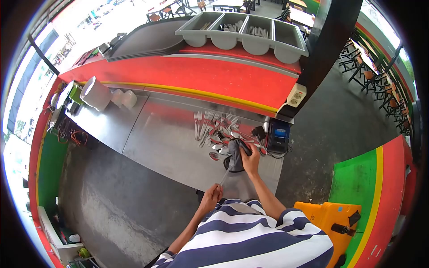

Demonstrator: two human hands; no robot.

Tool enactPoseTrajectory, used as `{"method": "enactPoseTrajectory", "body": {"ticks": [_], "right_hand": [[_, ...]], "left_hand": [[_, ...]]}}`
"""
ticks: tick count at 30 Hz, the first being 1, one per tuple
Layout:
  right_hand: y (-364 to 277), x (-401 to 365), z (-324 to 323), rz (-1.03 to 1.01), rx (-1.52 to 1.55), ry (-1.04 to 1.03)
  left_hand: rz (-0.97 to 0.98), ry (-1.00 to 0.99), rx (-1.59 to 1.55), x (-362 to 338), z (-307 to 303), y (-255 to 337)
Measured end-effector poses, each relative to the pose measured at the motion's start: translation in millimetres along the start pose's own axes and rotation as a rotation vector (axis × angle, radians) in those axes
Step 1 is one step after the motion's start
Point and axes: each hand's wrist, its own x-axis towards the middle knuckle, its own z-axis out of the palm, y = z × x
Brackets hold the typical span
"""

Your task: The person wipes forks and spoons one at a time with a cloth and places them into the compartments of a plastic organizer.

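Note:
My left hand is closed on the end of a thin metal piece of cutlery, low in front of my body. Its other end disappears into a dark grey cloth, so its kind is hidden. My right hand is closed around the cloth, above and to the right of the left one. Just beyond the cloth, a loose pile of forks and spoons lies on the steel counter. One spoon rests at the near left of the pile.
A black and blue device with cables stands at the counter's right end, below a white power socket. White bowls are at the left. On the red ledge sit a grey cutlery holder and dark trays. A yellow case is at right.

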Motion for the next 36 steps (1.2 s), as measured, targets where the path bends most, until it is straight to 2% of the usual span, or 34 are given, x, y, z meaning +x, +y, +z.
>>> {"method": "enactPoseTrajectory", "body": {"ticks": [3,6,9,12,15,16,19,22,24,25,27,30,33,34,35,36], "right_hand": [[16,-10,-4,0.113,0.121,-0.049],[34,-34,-8,0.220,0.009,-0.154],[22,-55,-14,0.264,-0.004,-0.429],[10,-62,-16,0.444,0.219,-0.706],[-4,-56,-11,0.365,0.465,-0.681],[-9,-49,-13,0.392,0.441,-0.739],[-30,-43,-11,0.483,0.835,-0.717],[-55,-30,-15,0.579,0.965,-0.745],[-47,-29,-12,0.573,0.971,-0.750],[-43,-28,-9,0.568,0.975,-0.748],[-40,-20,-5,0.496,0.790,-0.662],[-52,1,-2,0.427,0.637,-0.553],[-76,33,-1,0.399,0.581,-0.483],[-84,45,-1,0.384,0.565,-0.475],[-91,56,-1,0.370,0.550,-0.466],[-81,70,3,0.230,0.413,-0.433]], "left_hand": [[0.038,-0.023,-0.033,-6,-5,-1],[0.068,-0.036,-0.159,-3,-8,5],[0.114,-0.021,-0.282,8,-4,14],[0.121,-0.053,-0.356,23,-1,11],[0.080,-0.114,-0.472,33,3,5],[0.051,-0.145,-0.507,37,4,3],[-0.057,-0.233,-0.672,42,3,10],[-0.095,-0.372,-0.872,51,-6,13],[-0.098,-0.448,-0.933,54,-11,18],[-0.105,-0.411,-0.829,57,-15,23],[-0.123,-0.343,-0.622,63,-20,38],[0.059,-0.219,-0.255,89,-26,47],[0.208,-0.222,0.069,123,-41,74],[0.293,-0.146,0.054,134,-37,85],[0.324,-0.170,0.108,145,-39,100],[0.354,-0.193,0.162,159,-42,116]]}}
